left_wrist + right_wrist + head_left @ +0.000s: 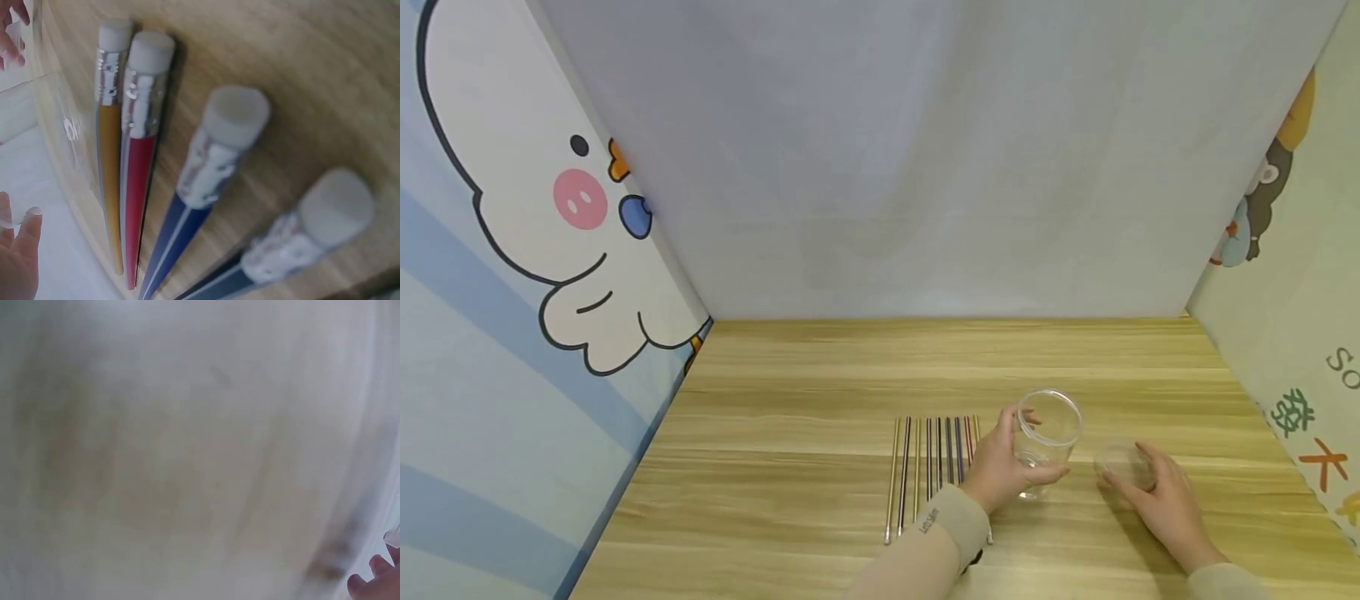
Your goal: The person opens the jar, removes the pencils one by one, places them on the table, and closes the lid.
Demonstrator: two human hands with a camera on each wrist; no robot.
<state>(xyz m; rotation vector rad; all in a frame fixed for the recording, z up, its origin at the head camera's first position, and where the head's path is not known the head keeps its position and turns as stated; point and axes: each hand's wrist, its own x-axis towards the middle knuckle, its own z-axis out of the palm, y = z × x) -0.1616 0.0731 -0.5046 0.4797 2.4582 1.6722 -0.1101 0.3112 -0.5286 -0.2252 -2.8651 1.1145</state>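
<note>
A clear plastic cup (1051, 454) is held in my left hand (1003, 467), thumb along its near side and fingers around the far side, its open rim facing up. To the right, a clear round lid (1122, 463) is pinched between the thumb and fingers of my right hand (1168, 498), over the table. Blurred, see-through lid surface fills most of the right wrist view, with fingertips (378, 578) at its lower right corner. Left of the cup lies a row of several pencils (892, 483), partly covered by my left forearm. Their white erasers (237, 115) show large in the left wrist view.
The wood-grain table (760, 467) stretches across the lower half of the head view. A pale grey curtain (880, 167) stands behind it. Printed cartoon panels close off the left side (512, 317) and the right side (1292, 333).
</note>
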